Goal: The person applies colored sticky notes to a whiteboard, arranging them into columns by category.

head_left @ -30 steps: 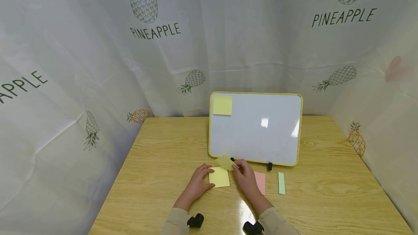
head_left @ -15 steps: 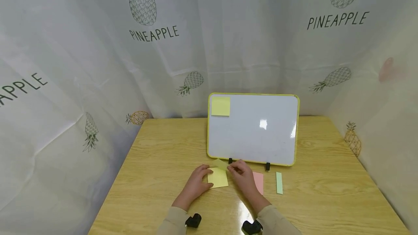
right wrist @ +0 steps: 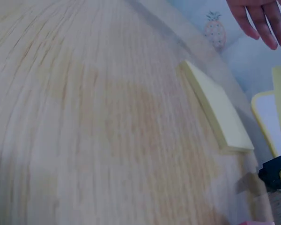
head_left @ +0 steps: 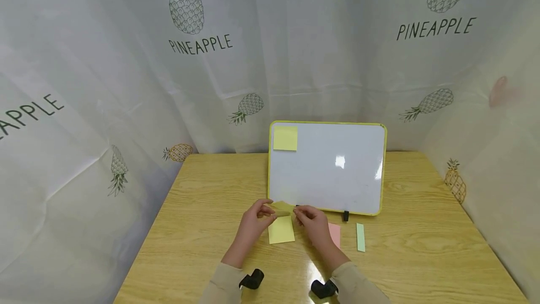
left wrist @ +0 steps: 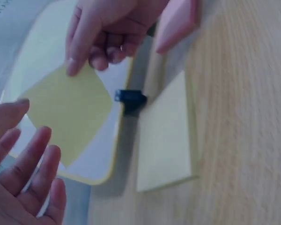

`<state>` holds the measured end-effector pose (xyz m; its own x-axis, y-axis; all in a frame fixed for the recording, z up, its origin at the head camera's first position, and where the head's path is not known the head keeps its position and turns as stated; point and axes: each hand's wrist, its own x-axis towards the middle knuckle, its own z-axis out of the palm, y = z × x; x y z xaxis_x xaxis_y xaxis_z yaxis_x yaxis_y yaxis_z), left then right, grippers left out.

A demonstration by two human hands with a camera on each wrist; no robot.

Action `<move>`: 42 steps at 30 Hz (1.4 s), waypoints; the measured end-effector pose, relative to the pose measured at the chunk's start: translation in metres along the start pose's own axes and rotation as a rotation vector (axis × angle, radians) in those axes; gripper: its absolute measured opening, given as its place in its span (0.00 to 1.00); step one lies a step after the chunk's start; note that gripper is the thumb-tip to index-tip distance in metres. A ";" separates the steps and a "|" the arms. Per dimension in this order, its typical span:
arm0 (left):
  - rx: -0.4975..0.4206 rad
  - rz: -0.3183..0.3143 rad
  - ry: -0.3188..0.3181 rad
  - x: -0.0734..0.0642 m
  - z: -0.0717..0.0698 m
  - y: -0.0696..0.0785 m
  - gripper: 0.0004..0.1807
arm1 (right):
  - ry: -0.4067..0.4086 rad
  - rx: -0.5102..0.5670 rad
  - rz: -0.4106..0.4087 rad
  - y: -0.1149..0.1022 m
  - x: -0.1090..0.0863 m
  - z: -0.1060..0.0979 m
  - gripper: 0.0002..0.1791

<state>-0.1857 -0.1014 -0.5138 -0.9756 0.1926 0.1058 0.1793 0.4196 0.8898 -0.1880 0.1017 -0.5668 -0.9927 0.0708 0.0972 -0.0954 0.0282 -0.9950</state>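
Observation:
My right hand (head_left: pixel 314 226) pinches one corner of a loose yellow sticky note (left wrist: pixel 70 117) between thumb and finger. The note is in the air in front of the whiteboard's lower left part. Beside its opposite corner is my left hand (head_left: pixel 253 222), fingers spread and relaxed; in the left wrist view they look apart from the note, though one fingertip comes near its edge. Below both hands, the yellow sticky note pad (head_left: pixel 281 231) lies flat on the table. Another yellow sticky note (head_left: pixel 285 138) is stuck in the whiteboard's (head_left: pixel 329 172) upper left corner.
A pink sticky pad (head_left: pixel 334 235) lies partly behind my right hand, with a narrow green sticky strip (head_left: pixel 360 237) to its right. Black feet (head_left: pixel 346 216) support the tilted whiteboard on the wooden table (head_left: pixel 202 191). A pineapple-print curtain (head_left: pixel 312 50) surrounds the table.
My left hand has lifted off the yellow pad and moved up and forward beside the loose note. The right hand has brought the note slightly left, and it now hangs beyond the pad.

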 end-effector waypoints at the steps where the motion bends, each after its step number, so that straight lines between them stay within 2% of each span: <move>1: -0.025 -0.011 -0.007 0.001 0.000 0.002 0.22 | 0.005 0.014 0.005 -0.002 0.000 0.001 0.11; 7: -0.139 -0.077 -0.026 0.010 0.000 0.014 0.22 | 0.020 0.059 0.022 -0.012 0.004 0.003 0.09; 14: -0.130 -0.116 0.008 0.020 -0.006 0.023 0.19 | -0.005 0.075 -0.046 -0.041 -0.001 0.003 0.08; 18: -0.135 -0.151 0.020 0.026 -0.008 0.027 0.17 | -0.015 0.092 -0.048 -0.032 0.005 0.004 0.12; 21: -0.139 -0.154 0.036 0.031 -0.007 0.028 0.15 | -0.015 0.079 -0.064 -0.020 0.012 0.003 0.13; 27: -0.110 -0.150 0.079 0.043 -0.008 0.027 0.13 | -0.001 0.052 -0.114 -0.027 0.024 0.003 0.10; 33: -0.106 -0.111 0.135 0.061 -0.011 0.023 0.13 | 0.003 0.082 -0.014 -0.038 0.043 0.007 0.12; 38: -0.093 -0.089 0.135 0.073 -0.013 0.026 0.13 | 0.018 0.099 0.035 -0.044 0.057 0.010 0.14; 42: -0.062 -0.095 0.137 0.081 -0.013 0.027 0.13 | 0.036 0.077 0.055 -0.047 0.066 0.011 0.13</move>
<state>-0.2620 -0.0860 -0.4751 -0.9967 0.0299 0.0752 0.0810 0.3743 0.9238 -0.2502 0.0941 -0.5142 -0.9934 0.1064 0.0419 -0.0478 -0.0532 -0.9974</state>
